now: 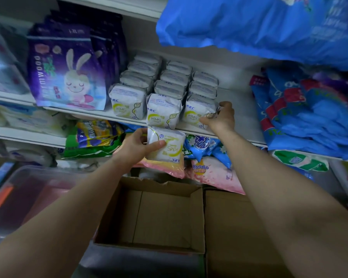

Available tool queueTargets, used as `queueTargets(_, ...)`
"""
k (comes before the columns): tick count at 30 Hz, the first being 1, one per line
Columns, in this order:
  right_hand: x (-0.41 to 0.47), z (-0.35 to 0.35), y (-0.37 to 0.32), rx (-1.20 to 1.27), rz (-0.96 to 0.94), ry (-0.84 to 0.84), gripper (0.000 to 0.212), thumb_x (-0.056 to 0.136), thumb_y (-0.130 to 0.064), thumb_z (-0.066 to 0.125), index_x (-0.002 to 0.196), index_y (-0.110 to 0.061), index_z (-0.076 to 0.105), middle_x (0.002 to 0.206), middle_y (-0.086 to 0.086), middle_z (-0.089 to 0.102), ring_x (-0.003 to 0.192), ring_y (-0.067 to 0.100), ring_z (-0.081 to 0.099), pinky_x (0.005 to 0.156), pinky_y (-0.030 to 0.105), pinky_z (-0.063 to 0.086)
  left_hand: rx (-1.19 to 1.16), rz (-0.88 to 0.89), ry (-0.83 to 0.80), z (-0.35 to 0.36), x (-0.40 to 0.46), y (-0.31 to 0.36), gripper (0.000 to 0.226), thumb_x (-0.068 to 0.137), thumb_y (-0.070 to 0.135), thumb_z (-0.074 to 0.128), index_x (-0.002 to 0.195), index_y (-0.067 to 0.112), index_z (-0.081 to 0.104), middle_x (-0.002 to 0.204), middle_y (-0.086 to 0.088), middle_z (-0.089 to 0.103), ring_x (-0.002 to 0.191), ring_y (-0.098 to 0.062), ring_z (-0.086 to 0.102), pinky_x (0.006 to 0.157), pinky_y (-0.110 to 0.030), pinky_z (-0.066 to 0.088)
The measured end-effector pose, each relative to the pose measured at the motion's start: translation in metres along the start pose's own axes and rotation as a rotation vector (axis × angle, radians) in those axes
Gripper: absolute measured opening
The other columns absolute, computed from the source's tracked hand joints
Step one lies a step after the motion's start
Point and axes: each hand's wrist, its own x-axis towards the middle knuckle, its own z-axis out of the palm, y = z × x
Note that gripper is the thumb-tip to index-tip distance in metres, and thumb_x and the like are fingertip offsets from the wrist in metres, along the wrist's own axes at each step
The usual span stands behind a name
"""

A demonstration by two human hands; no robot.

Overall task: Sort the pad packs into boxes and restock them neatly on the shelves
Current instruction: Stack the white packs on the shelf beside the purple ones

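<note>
I see my left hand (136, 146) gripping a white soft-plastic pad pack with yellow-green print (166, 145) upside down, just below the white shelf's edge (225, 135) and above the open brown cardboard box (159, 217), while my right hand (221, 117) clasps the rightmost front white pack (197, 111) in the shelf rows.

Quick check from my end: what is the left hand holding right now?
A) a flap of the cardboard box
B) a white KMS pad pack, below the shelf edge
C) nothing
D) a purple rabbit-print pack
B: the left hand grips a white KMS pad pack, print upside down, just below the shelf edge and above the open cardboard box.
</note>
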Motion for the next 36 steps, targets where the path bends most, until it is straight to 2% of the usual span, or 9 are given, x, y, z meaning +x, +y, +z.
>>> queueTargets(6, -0.027, 0.004, -0.003, 0.058, -0.036, 0.136, 0.045, 0.082, -0.032, 0.077, 0.11, -0.009, 0.051, 0.116, 0.011, 0.057, 0.101, 0.026, 0.058, 0.087, 0.034, 0.048, -0.023, -0.003, -0.064, 0.001, 0.002, -0.002, 0.066, 0.073, 0.043, 0.078, 0.127, 0.012, 0.055, 0.114, -0.004, 0.07, 0.098, -0.019, 0.07, 0.082, -0.037, 0.058)
queueTargets(9, -0.049, 0.0, -0.001, 0.289, 0.043, -0.151, 0.041, 0.093, -0.055, 0.056, 0.099, -0.015, 0.064, 0.093, 0.001, 0.066, 0.075, 0.015, 0.056, 0.067, 0.03, 0.044, -0.052, 0.001, -0.051, 0.015, 0.004, 0.003, 0.044, 0.09, 0.038, 0.064, 0.124, 0.01, 0.059, 0.112, -0.004, 0.071, 0.099, -0.018, 0.07, 0.086, -0.037, 0.057)
queueTargets(12, -0.068, -0.006, 0.009, 0.318, 0.15, -0.542, 0.082, 0.071, -0.081, 0.059, 0.125, -0.019, 0.062, 0.115, -0.002, 0.067, 0.097, 0.019, 0.062, 0.078, 0.037, 0.052, 0.023, 0.064, -0.067, 0.035, 0.003, 0.011, 0.032, 0.097, 0.041, 0.054, 0.114, 0.016, 0.063, 0.088, 0.01, 0.071, 0.078, -0.003, 0.067, 0.068, -0.021, 0.054)
queueTargets(14, -0.073, -0.009, 0.02, 0.377, 0.151, -0.637, 0.085, 0.068, -0.069, 0.073, 0.126, -0.008, 0.059, 0.118, 0.01, 0.069, 0.106, 0.031, 0.066, 0.088, 0.047, 0.054, 0.048, 0.084, -0.096, 0.046, 0.002, 0.015, 0.029, 0.099, 0.039, 0.05, 0.114, 0.017, 0.061, 0.08, 0.013, 0.067, 0.07, 0.003, 0.062, 0.06, -0.014, 0.048)
queueTargets(21, -0.078, -0.033, 0.038, 0.82, 0.273, -0.583, 0.06, 0.078, -0.03, 0.076, 0.127, -0.002, 0.056, 0.111, 0.012, 0.072, 0.1, 0.024, 0.071, 0.082, 0.036, 0.057, -0.081, -0.118, -0.25, 0.063, -0.002, 0.02, 0.075, 0.071, 0.047, 0.077, 0.133, 0.017, 0.047, 0.125, -0.003, 0.059, 0.112, -0.018, 0.062, 0.093, -0.039, 0.053)
queueTargets(25, -0.079, -0.036, 0.043, 0.645, 0.202, -0.608, 0.057, 0.079, -0.023, 0.079, 0.13, -0.014, 0.054, 0.121, 0.004, 0.068, 0.111, 0.023, 0.066, 0.099, 0.047, 0.051, -0.12, -0.11, -0.223, 0.073, -0.003, 0.026, 0.059, 0.081, 0.02, 0.076, 0.132, 0.017, 0.046, 0.123, -0.007, 0.059, 0.106, -0.023, 0.065, 0.086, -0.04, 0.057)
queueTargets(28, -0.073, -0.044, 0.043, 0.5, 0.083, -0.532, 0.071, 0.078, -0.017, 0.082, 0.136, -0.033, 0.044, 0.129, -0.007, 0.054, 0.117, 0.016, 0.058, 0.098, 0.037, 0.051, 0.175, 0.043, -0.216, 0.069, 0.003, 0.026, 0.063, 0.079, 0.017, 0.079, 0.132, 0.019, 0.047, 0.114, -0.002, 0.058, 0.098, -0.02, 0.064, 0.083, -0.039, 0.058)
queueTargets(32, -0.068, -0.045, 0.04, 0.255, -0.086, -0.617, 0.076, 0.07, -0.007, 0.086, 0.137, -0.026, 0.053, 0.125, -0.007, 0.062, 0.118, 0.011, 0.059, 0.097, 0.032, 0.053, 0.588, 0.269, -0.128, 0.069, 0.006, 0.029, 0.076, 0.067, 0.026, 0.087, 0.133, 0.026, 0.051, 0.12, -0.006, 0.048, 0.103, -0.025, 0.058, 0.091, -0.041, 0.053)
queueTargets(36, -0.06, -0.046, 0.034, 0.409, -0.017, -0.517, 0.061, 0.073, -0.001, 0.082, 0.125, -0.019, 0.057, 0.115, -0.001, 0.068, 0.103, 0.009, 0.065, 0.085, 0.023, 0.056, 0.32, 0.245, 0.048, 0.069, 0.005, 0.034, 0.071, 0.07, 0.018, 0.087, 0.127, 0.015, 0.046, 0.116, -0.001, 0.053, 0.098, -0.016, 0.061, 0.077, -0.025, 0.053)
